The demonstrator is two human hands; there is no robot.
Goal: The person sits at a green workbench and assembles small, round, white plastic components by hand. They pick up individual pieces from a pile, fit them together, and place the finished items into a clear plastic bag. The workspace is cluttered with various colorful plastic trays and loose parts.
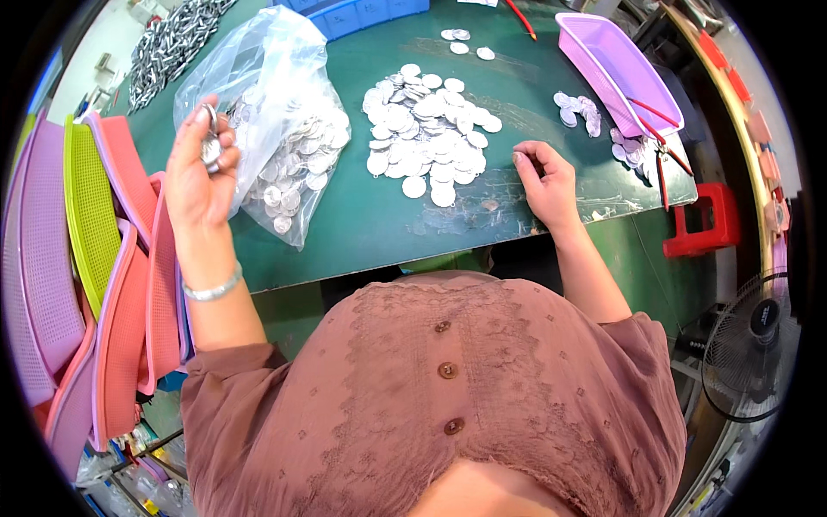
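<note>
Raised at the left, my left hand [200,168] is closed around several silver metal discs [210,148], held between thumb and fingers. Just beside it stands a clear plastic bag [289,52] holding many more such discs. A loose heap of silver discs [426,125], some with a small loop at the rim, is spread over the middle of the green table. My right hand [549,183] rests on the table to the right of the heap, its fingers curled in. Whether anything is inside that hand is hidden.
Lilac basket [579,52] and red-handled pliers [662,142] lie at the right, near small disc groups [579,112]. A blue crate [370,15] and metal pieces [172,52] are at the back. Stacked coloured baskets [95,198] stand left; a red stool [706,220] and fan [749,345] right.
</note>
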